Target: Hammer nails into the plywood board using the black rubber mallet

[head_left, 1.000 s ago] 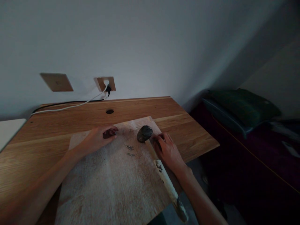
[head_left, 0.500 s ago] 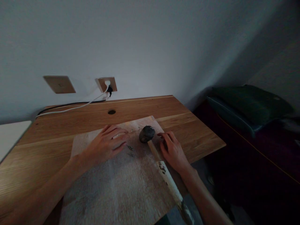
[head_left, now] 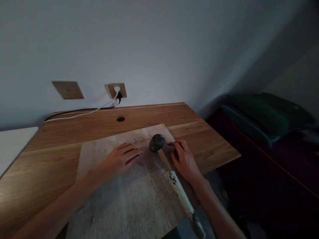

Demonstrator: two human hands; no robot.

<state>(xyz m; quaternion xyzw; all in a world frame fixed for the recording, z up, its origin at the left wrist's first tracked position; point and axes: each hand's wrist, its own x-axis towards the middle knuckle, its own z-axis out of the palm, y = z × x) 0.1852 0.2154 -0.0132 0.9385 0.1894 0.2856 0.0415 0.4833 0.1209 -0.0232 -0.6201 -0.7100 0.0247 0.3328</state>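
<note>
My left hand [head_left: 126,158] reaches over the wooden board [head_left: 119,202], palm down. Its fingers are stretched, with the tips over the loose nails [head_left: 141,155], which it mostly hides. Just beyond these fingers, several nails [head_left: 134,140] stand upright in a row across the board. A rubber mallet [head_left: 157,143] with a black head and a worn, white-painted wooden handle lies on the board, its handle end jutting past the near edge. To the right of the mallet, my right hand [head_left: 184,161] rests at the board's right edge, fingers loosely bent and apart, holding nothing.
The board lies on a wooden desk [head_left: 206,136] against a wall. A white and a black cable [head_left: 82,115] run along the back to a wall socket [head_left: 117,90]. A cable hole [head_left: 121,119] is behind the board. At far right lies a dark green cushion [head_left: 269,113].
My left hand has moved right and toward me, from the row of upright nails to the loose nails, uncovering more of the row. The right hand and mallet stay put.
</note>
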